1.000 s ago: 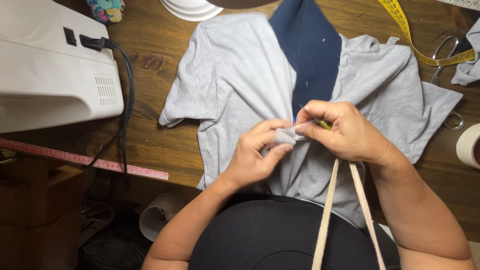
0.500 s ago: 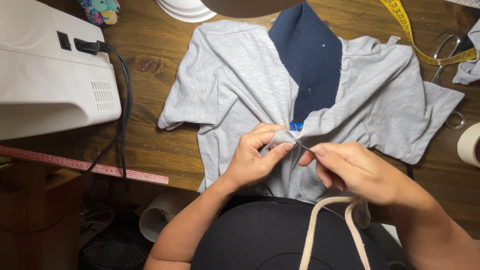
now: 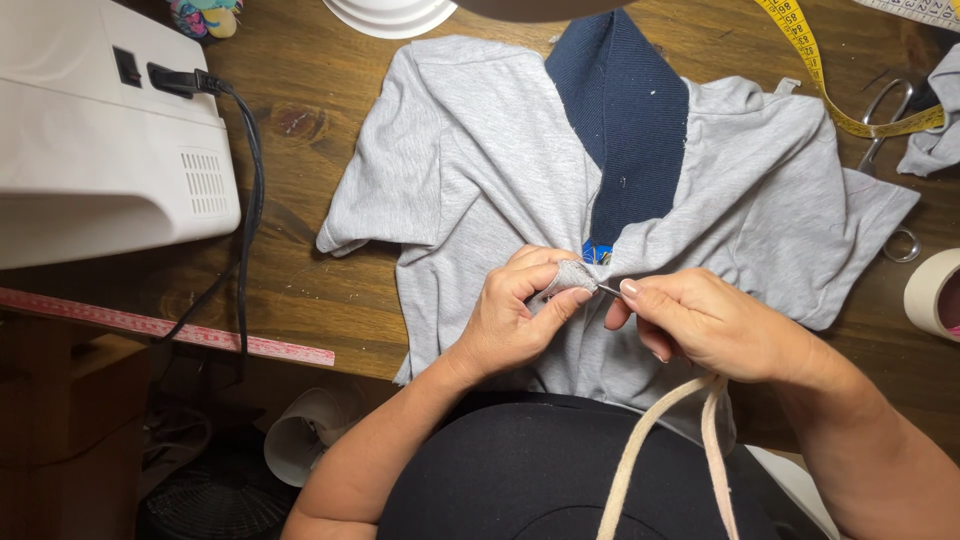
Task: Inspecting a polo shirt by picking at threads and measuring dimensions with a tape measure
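Since a second ago the right hand [image 3: 715, 325] has slid from 12 to 3 o'clock of the left hand [image 3: 520, 315], pinching a needle [image 3: 608, 290]. Left fingers grip a fold of the grey shirt [image 3: 470, 170], spread on the desk [image 3: 300, 290]. Cord [image 3: 650, 450] trails at 6; sewing machine [image 3: 100, 150] at 9, scissors [image 3: 890, 130] at 2.

small blue label [image 3: 596, 252] sat at the foot of the navy collar, on the grey garment, just above the pinching fingers; only a bright blue sliver showed. white rectangular marking plate [image 3: 915, 8] with dark print lay at the top right edge, mostly cut off. no packages, signs or screens showed.
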